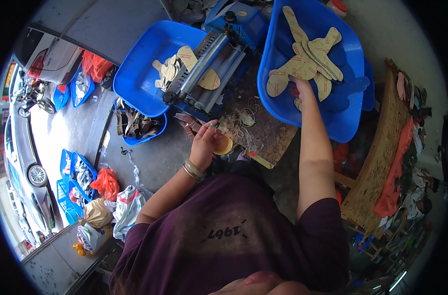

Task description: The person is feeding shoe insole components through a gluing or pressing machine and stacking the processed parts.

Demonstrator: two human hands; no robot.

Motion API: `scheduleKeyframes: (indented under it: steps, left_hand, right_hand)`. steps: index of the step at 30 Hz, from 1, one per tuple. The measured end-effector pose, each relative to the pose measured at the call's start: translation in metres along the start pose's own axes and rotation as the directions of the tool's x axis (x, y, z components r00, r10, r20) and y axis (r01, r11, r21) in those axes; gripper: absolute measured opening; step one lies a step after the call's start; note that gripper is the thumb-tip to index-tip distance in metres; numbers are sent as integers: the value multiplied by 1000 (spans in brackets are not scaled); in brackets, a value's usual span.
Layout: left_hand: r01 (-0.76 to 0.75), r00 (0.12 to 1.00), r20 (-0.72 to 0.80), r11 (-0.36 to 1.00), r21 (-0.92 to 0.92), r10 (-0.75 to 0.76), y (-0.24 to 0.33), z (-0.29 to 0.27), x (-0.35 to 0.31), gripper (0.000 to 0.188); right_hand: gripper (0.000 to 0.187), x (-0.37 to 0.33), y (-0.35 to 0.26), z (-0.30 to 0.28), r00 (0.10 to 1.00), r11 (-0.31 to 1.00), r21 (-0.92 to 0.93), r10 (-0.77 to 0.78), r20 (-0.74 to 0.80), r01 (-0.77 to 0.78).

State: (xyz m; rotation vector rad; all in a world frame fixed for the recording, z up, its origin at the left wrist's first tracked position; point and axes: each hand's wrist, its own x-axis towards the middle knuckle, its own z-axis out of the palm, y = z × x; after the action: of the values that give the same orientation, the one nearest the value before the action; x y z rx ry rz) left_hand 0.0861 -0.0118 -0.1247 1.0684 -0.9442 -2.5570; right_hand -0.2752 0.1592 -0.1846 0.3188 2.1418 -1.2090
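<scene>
My right arm reaches into a big blue plastic tub (349, 115), where beige insole-shaped pieces (302, 64) lie in a loose pile. My right hand (297, 88) is at the pile's near edge, its fingers hidden under the pieces. My left hand (206, 141) is raised in front of a roller machine (204, 73), fingers curled in; a small dark bit shows at the fingertips, too small to name. One beige insole piece (209, 79) lies at the machine's metal rollers, apart from both hands. More insole pieces (170, 69) lie in a second blue tub (140, 64) beyond the machine.
Below the machine is a worn wooden table (278, 142) with tangled thread (247, 118). A blue basin (140, 139) of dark strips stands on the floor at left, with plastic bags (130, 206) nearer me. A long wooden board (376, 167) stands at right. Vehicles (29, 172) are outside.
</scene>
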Motion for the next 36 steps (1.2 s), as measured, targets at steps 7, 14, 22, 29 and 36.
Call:
scheduleKeyframes:
  steps: [7, 14, 22, 29, 36]
  left_hand:
    - [30, 999, 42, 999, 37, -32, -3, 1, -6, 25]
    - [-18, 955, 296, 997, 74, -5, 18, 15, -5, 40]
    - [357, 807, 582, 867, -347, -100, 7, 41, 18, 51]
    - [150, 962, 257, 960, -236, -87, -16, 54, 85, 33]
    - [136, 972, 225, 942, -308, -67, -17, 77, 135, 44]
  right_hand:
    - [32, 46, 7, 33, 914, 908, 276, -214, -344, 316]
    - [31, -132, -23, 7, 701, 659, 661, -657, 276, 358]
    - [28, -213, 48, 75, 573, 837, 442, -544, 613, 322]
    - [27, -227, 45, 52, 672, 653, 442, -728, 139, 615]
    - [25, -254, 72, 19, 743, 678, 465, -667, 64, 569]
